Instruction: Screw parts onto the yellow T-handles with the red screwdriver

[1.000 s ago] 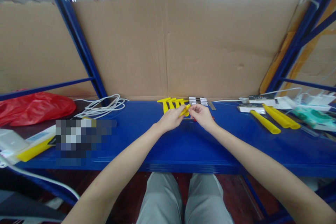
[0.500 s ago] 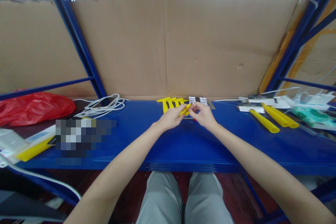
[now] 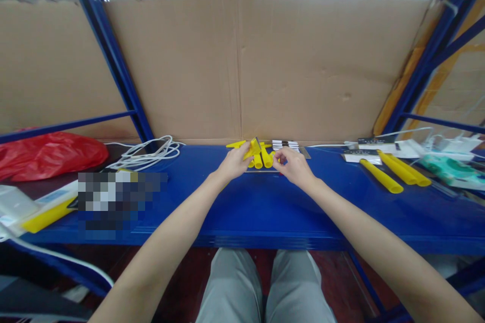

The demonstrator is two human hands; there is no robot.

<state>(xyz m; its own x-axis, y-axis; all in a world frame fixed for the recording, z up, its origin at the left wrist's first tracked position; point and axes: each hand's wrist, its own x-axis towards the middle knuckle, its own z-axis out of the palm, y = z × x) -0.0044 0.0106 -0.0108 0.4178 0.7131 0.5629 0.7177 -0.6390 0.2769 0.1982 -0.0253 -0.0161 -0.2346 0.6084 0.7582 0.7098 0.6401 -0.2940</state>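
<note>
My left hand (image 3: 234, 161) is closed on a yellow scraper (image 3: 255, 147), its wide head tilted up and a dark edge along its top. Beneath and beside it lies a row of yellow scrapers (image 3: 267, 160), their hollow round handle ends facing me; my left hand partly covers them. Just right of the row, my right hand (image 3: 292, 162) has thumb and fingers pinched together beside a yellow end. Whatever is between those fingertips is too small to make out. A stack of white strips with a black band (image 3: 285, 144) lies behind my right hand, next to a flat metal piece (image 3: 305, 152).
Yellow tubes (image 3: 382, 176) and black-and-white cards (image 3: 362, 157) lie at the right, near a green-and-white package (image 3: 452, 167). On the left are a coiled white cable (image 3: 162, 154), a red plastic bag (image 3: 53, 155) and another yellow tube (image 3: 49, 216). A cardboard wall (image 3: 303, 70) closes off the back.
My left hand has moved left, away from my right hand, and the yellow scraper in it now shows its head turned up. My right hand has stayed nearly in place, still pinched.
</note>
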